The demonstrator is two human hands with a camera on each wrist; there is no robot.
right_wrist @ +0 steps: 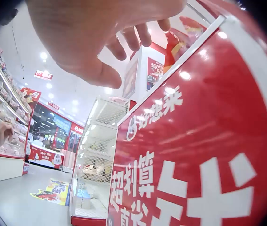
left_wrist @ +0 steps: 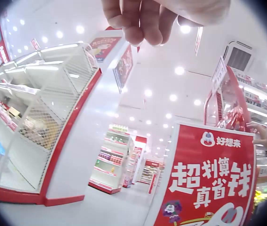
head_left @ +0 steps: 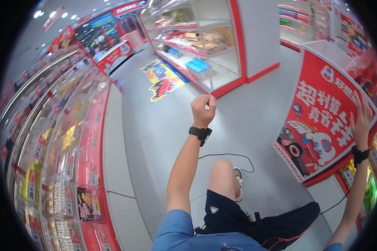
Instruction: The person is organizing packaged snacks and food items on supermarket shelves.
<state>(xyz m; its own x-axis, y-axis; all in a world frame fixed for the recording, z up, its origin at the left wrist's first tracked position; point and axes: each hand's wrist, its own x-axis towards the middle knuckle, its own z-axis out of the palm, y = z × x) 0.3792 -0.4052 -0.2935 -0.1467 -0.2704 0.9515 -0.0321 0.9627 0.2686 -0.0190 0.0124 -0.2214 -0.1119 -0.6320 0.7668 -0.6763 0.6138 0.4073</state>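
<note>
My left hand (head_left: 203,111) is raised over the aisle floor with loosely curled fingers and holds nothing. In the left wrist view the bent fingers of that hand (left_wrist: 143,21) show at the top. On the right, my right hand (head_left: 362,119) is beside the upper right edge of a red sign panel (head_left: 318,113) with white characters, its fingers extended. The right wrist view shows the right hand (right_wrist: 100,40) with thumb and fingers apart, above the panel (right_wrist: 185,141); whether it touches the panel I cannot tell.
Shelves of packaged goods (head_left: 63,138) line the left. A wire-mesh shelf unit (head_left: 220,46) with a red base stands ahead beside a white pillar (head_left: 259,42). A colourful floor sticker (head_left: 163,79) lies in the aisle. A black cable (head_left: 238,155) runs across the floor near my leg.
</note>
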